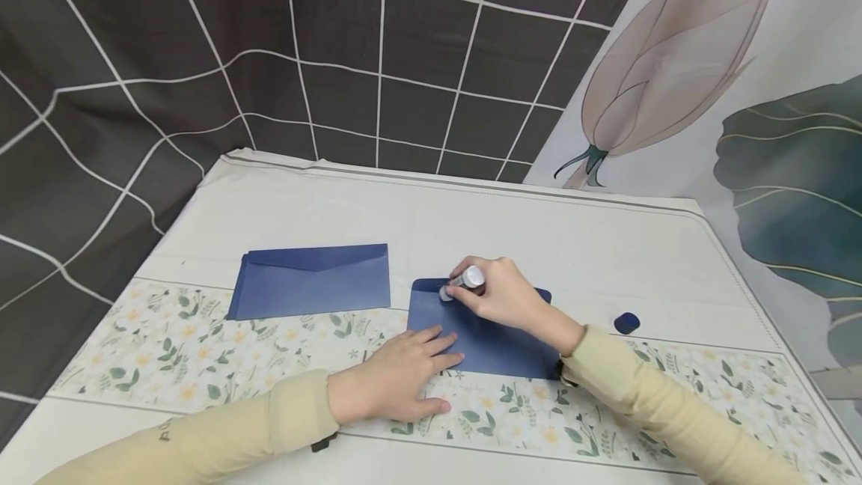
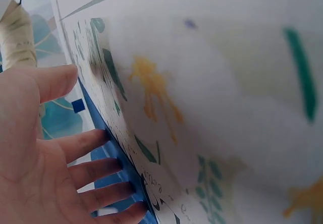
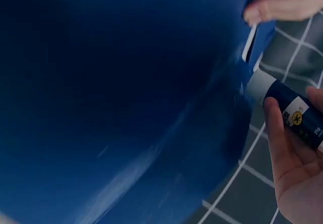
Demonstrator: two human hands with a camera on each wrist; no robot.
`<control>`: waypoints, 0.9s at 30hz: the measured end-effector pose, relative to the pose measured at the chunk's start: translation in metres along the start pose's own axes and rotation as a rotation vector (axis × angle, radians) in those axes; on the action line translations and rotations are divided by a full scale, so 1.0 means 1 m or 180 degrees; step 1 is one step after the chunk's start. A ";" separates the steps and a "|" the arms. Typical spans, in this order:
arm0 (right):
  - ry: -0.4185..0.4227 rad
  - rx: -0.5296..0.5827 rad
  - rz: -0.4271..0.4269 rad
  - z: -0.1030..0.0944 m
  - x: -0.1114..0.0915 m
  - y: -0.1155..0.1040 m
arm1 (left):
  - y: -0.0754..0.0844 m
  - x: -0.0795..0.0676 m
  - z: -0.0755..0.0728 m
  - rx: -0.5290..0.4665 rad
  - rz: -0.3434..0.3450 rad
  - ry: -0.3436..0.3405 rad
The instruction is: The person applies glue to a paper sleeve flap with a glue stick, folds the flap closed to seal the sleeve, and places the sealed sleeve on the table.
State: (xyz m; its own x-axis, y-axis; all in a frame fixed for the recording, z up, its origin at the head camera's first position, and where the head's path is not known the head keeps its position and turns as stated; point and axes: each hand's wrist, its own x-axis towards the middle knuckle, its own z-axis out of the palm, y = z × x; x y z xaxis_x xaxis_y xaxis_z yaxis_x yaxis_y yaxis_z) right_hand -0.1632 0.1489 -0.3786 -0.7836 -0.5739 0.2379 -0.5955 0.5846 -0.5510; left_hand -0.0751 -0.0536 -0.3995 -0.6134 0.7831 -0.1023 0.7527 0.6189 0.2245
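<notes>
My right hand point(image 1: 503, 296) pinches a glue stick point(image 1: 474, 278), its tip against the upper left of a blue envelope point(image 1: 498, 350) near the raised flap. In the right wrist view, the glue stick point(image 3: 298, 110) has a dark blue barrel and a pale end. Whitish streaks point(image 3: 126, 183) run over the blue paper there. Fingers spread, my left hand point(image 1: 397, 376) rests with its fingertips on the envelope's lower left edge. The left wrist view has that hand point(image 2: 65, 173) from the palm side, holding nothing.
More blue envelopes point(image 1: 316, 287) lie stacked to the left. A small dark blue cap point(image 1: 627, 322) is on the table to the right. A floral-printed cloth point(image 1: 175, 343) covers the table point(image 1: 471, 215). Behind stand a dark grid curtain point(image 1: 337, 28) and a leaf-patterned one point(image 1: 660, 81).
</notes>
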 end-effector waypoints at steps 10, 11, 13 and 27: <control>-0.0166 -0.0125 -0.0165 0.024 0.023 -0.005 | 0.001 0.001 -0.001 0.0033 -0.0035 -0.0035; -0.0155 -0.0130 -0.0178 0.026 0.024 -0.005 | 0.001 0.000 -0.001 0.0027 -0.0038 -0.0037; -0.0150 -0.0121 -0.0212 0.029 0.025 -0.007 | 0.001 0.000 -0.001 0.0014 -0.0036 -0.0027; -0.0338 -0.0482 -0.0413 0.031 0.034 -0.013 | 0.002 -0.001 0.003 0.0087 -0.0032 0.0055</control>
State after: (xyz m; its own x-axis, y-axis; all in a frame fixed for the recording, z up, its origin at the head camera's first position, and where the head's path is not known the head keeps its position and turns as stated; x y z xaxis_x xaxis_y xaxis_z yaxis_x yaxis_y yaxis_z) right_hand -0.1769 0.1040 -0.3886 -0.6803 -0.7025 0.2090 -0.7162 0.5767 -0.3930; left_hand -0.0721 -0.0530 -0.4016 -0.6250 0.7757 -0.0877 0.7524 0.6285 0.1970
